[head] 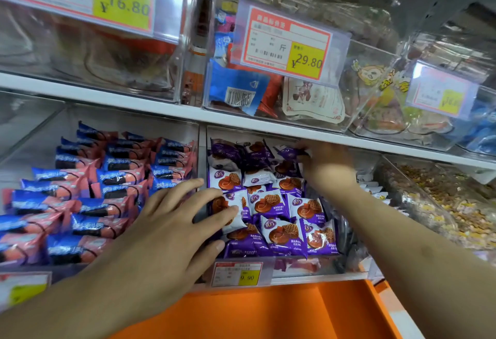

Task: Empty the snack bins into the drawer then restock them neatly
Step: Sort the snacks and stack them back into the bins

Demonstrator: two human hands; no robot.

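Note:
A clear bin (203, 167) on the lower shelf holds several purple-and-white snack packets (271, 201) in rows. My left hand (171, 220) lies flat with spread fingers, its fingertips on a packet at the bin's front left. My right hand (326, 164) reaches to the bin's back right and pinches a purple packet (288, 152) there. Below the shelf, an orange drawer (268, 312) stands pulled out, and the part in view holds nothing.
The neighbouring bin (45, 129) on the left holds several blue-and-pink packets (88, 188) in rows. To the right lies a bin of small loose snacks (442, 199). The upper shelf (161, 105) carries clear bins with price tags (285, 43). A 9.90 tag (239, 274) hangs below the purple bin.

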